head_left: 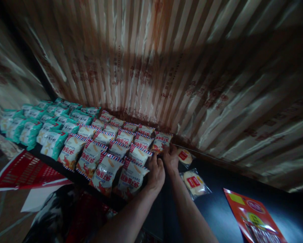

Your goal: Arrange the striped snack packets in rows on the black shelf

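Note:
Rows of white snack bags with red and blue lettering [106, 173] stand on a dark shelf. At their right end, my left hand [156, 172] has its fingers curled beside the bags. Close by, my right hand [170, 158] reaches to the lower edge of the rearmost right bag [161, 141], which leans back toward the striped sheet. The fingertips of both hands are dim and partly hidden. Just right of my right hand lie two clear packets with red labels, one behind [185, 156] and one in front [195, 182].
Teal snack bags [51, 143] fill the shelf's left end. An orange-red package [254, 216] lies on the dark surface [217, 202] at right. Striped plastic sheeting [141, 67] hangs behind. A red basket [27, 170] is at lower left, above a tiled floor [4, 216].

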`<state>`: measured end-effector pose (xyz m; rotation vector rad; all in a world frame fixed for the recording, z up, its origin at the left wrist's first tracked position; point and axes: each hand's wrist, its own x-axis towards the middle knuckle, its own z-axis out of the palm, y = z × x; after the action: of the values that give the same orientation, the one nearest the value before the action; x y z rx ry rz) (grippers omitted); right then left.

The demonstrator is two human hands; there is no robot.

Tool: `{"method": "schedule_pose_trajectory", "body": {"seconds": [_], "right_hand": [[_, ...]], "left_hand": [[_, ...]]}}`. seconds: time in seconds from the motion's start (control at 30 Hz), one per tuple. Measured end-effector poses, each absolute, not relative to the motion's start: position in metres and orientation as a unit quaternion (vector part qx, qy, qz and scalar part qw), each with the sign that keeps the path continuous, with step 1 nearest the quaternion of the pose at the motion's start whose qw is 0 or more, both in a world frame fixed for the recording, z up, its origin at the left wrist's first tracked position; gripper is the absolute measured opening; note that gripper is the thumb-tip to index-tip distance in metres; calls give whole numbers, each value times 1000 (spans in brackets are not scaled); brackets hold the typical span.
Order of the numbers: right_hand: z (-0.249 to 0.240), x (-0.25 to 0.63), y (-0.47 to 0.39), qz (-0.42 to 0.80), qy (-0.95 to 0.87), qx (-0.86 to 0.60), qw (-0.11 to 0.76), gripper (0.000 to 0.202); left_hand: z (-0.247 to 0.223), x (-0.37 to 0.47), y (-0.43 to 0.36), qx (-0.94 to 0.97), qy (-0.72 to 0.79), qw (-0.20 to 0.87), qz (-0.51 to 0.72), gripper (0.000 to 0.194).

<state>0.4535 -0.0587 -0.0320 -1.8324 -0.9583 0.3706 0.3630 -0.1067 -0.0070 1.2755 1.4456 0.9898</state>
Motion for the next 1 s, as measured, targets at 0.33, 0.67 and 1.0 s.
{"method": "schedule_pose_trajectory", "body": {"seconds": [0.33, 0.67, 1.0], "right_hand": [[-37, 449, -54, 155, -414, -772, 457, 62], [-34, 447, -60, 133, -444, -770, 438, 66], [-16, 435, -102, 95, -456, -757, 458, 62]], "left_hand": [[-15, 366, -98, 513, 594, 455, 420, 44], [-11, 366, -110, 526, 588, 468, 397, 45], [0, 362, -143, 516, 593, 462, 411, 40]]}}
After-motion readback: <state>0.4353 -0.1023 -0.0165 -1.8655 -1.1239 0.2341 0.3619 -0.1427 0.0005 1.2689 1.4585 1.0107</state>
